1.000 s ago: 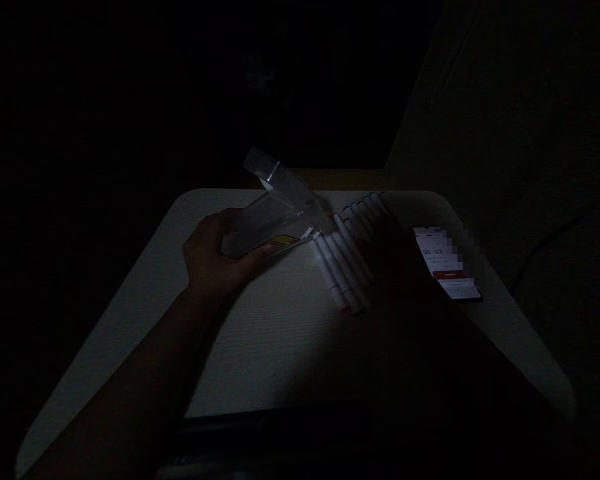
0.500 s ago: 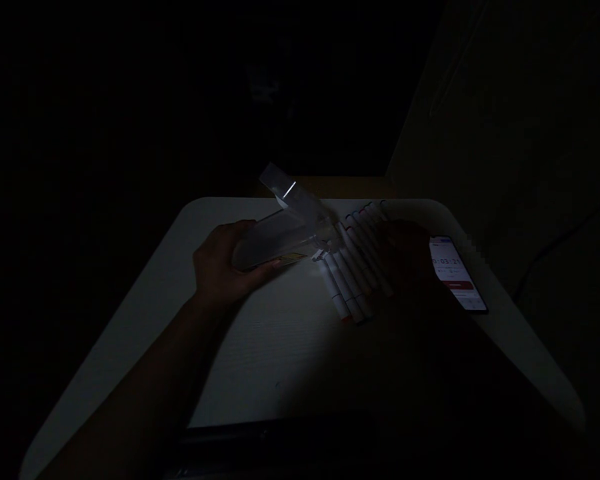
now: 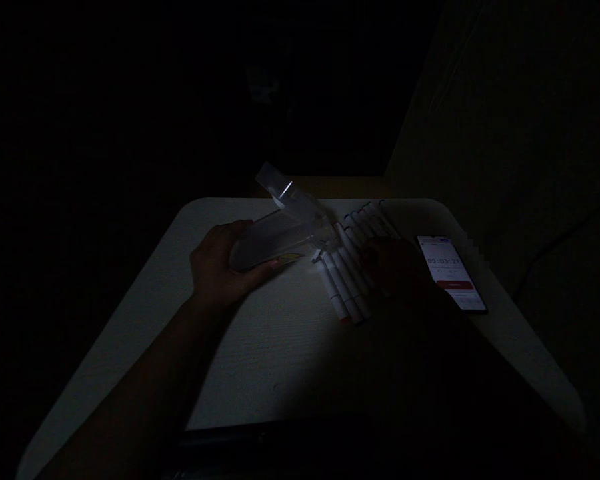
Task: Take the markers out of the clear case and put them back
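Observation:
My left hand [image 3: 220, 263] is wrapped round a clear plastic case [image 3: 270, 240], tilted above the table with its hinged lid [image 3: 290, 197] raised. A yellow label shows near my left thumb. Several white markers [image 3: 343, 283] with coloured ends lie side by side in a slanting row, right of the case. Over the right part of that row is my right hand [image 3: 393, 263], in deep shadow. Its fingers are too dark to make out, so whether they hold a marker cannot be told.
A lit phone [image 3: 453, 273] showing a timer lies on the table's right side. The pale table [image 3: 260, 360] has rounded far corners. Along its near edge runs a dark object [image 3: 225, 437]. A wall rises at the right, and the surroundings are very dark.
My right hand has moved left and slightly down over the markers, uncovering more of the phone. The left hand and case have shifted only slightly left.

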Demonstrator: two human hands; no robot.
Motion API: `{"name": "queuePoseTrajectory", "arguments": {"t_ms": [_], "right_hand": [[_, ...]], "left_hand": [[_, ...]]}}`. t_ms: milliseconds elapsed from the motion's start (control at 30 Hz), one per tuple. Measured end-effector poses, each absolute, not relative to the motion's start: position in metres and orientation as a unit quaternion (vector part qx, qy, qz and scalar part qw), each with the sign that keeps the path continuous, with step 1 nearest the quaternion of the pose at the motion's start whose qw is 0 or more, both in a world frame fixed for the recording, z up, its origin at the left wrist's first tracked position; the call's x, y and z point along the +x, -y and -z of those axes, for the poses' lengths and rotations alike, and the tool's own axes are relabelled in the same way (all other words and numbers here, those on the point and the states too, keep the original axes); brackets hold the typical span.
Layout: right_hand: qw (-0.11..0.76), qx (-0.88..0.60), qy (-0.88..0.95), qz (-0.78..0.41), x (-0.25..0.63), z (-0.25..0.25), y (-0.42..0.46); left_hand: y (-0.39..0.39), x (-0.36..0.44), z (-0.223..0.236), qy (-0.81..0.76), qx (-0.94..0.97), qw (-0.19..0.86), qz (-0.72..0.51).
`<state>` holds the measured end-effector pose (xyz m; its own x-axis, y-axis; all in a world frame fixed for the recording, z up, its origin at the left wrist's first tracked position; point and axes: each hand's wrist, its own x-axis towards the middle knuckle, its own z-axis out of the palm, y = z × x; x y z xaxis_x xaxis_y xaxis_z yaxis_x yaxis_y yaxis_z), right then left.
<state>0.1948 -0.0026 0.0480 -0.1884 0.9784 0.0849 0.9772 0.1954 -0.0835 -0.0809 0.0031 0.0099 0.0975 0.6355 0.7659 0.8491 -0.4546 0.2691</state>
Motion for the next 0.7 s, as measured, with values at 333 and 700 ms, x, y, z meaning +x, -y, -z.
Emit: {"name": "queuePoseTrajectory", "arguments": {"t_ms": [333,700], "right_hand": [[0.026,-0.65,0.759,0.014,0.173,-0.046,0.011],[0.187,-0.641,0.744,-0.026,0.182,-0.045,0.004]], "left_hand": [[-0.006,-0.083,-0.007,0.489,-0.737,0.136,0.446],[-0.004,-0.081,-0.007,0.508,-0.728,0.122,0.445]]}}
